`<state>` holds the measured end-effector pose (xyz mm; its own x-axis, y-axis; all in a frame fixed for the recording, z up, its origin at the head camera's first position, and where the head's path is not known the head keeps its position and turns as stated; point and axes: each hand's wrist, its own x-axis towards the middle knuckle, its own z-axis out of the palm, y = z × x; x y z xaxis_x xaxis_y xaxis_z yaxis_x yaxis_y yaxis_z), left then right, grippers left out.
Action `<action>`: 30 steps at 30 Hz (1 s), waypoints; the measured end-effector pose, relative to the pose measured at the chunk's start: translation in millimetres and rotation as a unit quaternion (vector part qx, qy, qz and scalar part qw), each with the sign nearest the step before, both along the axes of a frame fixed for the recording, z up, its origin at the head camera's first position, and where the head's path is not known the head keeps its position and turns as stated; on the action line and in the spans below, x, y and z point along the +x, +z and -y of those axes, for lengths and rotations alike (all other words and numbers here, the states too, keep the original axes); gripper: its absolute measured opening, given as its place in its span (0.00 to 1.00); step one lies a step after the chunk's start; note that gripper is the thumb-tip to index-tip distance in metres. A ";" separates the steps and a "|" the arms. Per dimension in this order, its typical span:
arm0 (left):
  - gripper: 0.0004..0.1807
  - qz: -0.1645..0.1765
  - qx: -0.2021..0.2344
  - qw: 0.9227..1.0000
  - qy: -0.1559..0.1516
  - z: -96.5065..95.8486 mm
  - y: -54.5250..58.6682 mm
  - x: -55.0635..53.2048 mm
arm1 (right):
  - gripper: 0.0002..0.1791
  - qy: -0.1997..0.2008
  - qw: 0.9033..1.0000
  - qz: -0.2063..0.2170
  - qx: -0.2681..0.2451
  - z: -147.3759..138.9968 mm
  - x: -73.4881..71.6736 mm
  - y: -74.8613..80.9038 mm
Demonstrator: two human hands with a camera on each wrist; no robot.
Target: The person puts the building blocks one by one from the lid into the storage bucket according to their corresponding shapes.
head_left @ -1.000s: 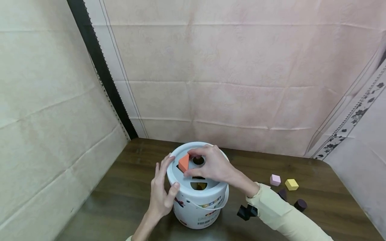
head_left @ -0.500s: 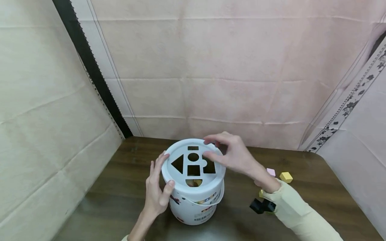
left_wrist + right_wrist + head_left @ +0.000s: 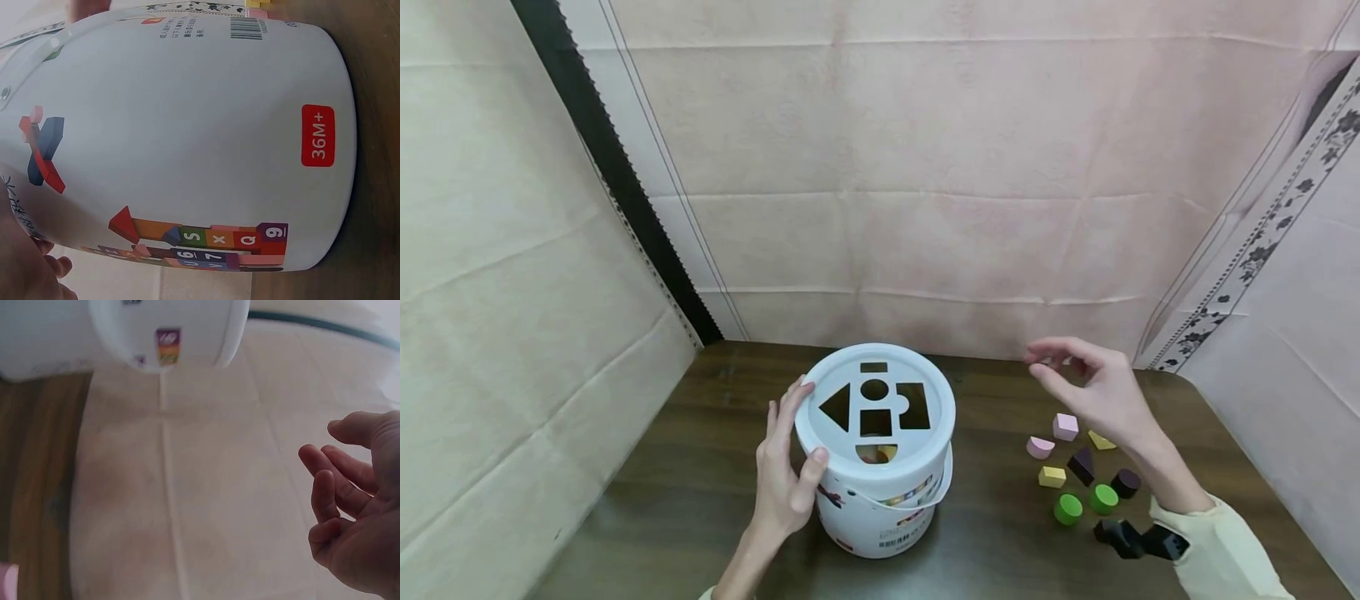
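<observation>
A white shape-sorter bucket (image 3: 880, 517) stands upright on the table under a pale lid (image 3: 925, 457) with cut-out holes. Against its left side rests my left hand (image 3: 784, 475), thumb near the front rim and fingers along the far left edge. The left wrist view is filled by the printed bucket wall (image 3: 187, 125). My right hand (image 3: 1101, 392) is in the air to the right of the bucket, above the loose blocks, fingers loosely bent and holding nothing. The right wrist view also shows this right hand (image 3: 359, 500) with nothing between thumb and fingers.
Below the right hand lie several blocks: a pink cube (image 3: 1065, 427), a pink half-round (image 3: 1040, 447), a yellow block (image 3: 1052, 477), green cylinders (image 3: 1067, 509), a dark triangle (image 3: 1081, 466) and a dark cylinder (image 3: 1125, 483). Cloth walls (image 3: 925, 208) enclose the wooden table (image 3: 700, 500).
The orange triangular block that my right hand held at the triangular hole is gone from view. That hand has moved right, away from the lid. My left hand stays on the bucket.
</observation>
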<state>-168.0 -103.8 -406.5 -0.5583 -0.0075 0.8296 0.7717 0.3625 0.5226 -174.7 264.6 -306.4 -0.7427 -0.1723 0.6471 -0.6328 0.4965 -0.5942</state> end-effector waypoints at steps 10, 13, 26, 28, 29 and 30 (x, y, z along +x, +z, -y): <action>0.37 -0.001 0.001 1.000 0.000 0.0 1.3 0.8 | 0.14 -0.059 0.998 0.035 0.009 -56.5 9.4 -24.4; 0.36 0.002 0.000 1.000 -0.001 -0.7 1.0 1.6 | 0.13 -0.079 0.996 0.050 0.009 -72.6 16.9 -35.9; 0.36 0.005 -0.002 1.000 -0.001 -0.1 0.8 3.4 | 0.16 -0.117 0.988 0.099 -0.002 -117.3 40.8 -88.1; 0.36 0.005 -0.003 1.000 -0.001 -0.1 0.8 3.3 | 0.16 -0.120 0.987 0.111 -0.010 -122.9 44.0 -95.9; 0.36 0.004 -0.003 1.000 0.000 -0.1 0.9 3.3 | 0.15 -0.123 0.986 0.116 -0.012 -125.5 45.9 -99.5; 0.36 0.004 -0.003 1.000 0.000 -0.2 1.0 3.2 | 0.15 -0.126 0.984 0.121 -0.014 -128.2 47.6 -103.3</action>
